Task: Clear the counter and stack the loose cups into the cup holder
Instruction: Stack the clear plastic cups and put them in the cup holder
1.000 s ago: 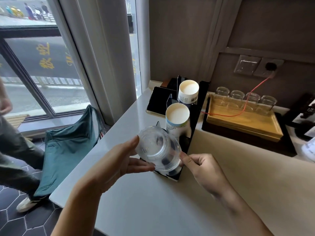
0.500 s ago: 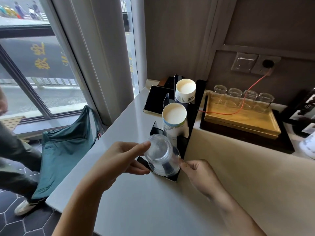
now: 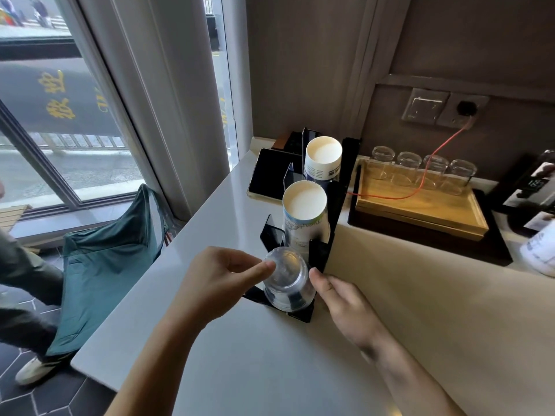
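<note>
The left hand (image 3: 216,283) pinches the clear plastic cups (image 3: 286,283), thumb tip pressed to the upturned base, the other fingers curled behind. The cups stand inverted in the nearest bay of the black acrylic cup holder (image 3: 319,253), rim down on its floor. The right hand (image 3: 345,298) lies loosely open, gripping nothing, thumb at the cups' right wall, fingers resting against the holder.

Judgement: the seating step is nearly complete. To finish well, press straight down, keep the stack upright between the black dividers, and steady the holder so it does not slide.

Behind, two white paper cup stacks (image 3: 304,211) fill the further bays. The pale grey counter (image 3: 240,355) also carries a dark tablet (image 3: 267,175) and, further right, a wooden tray (image 3: 420,205) of upturned glasses (image 3: 420,171). A window and green bag (image 3: 102,259) lie left.
</note>
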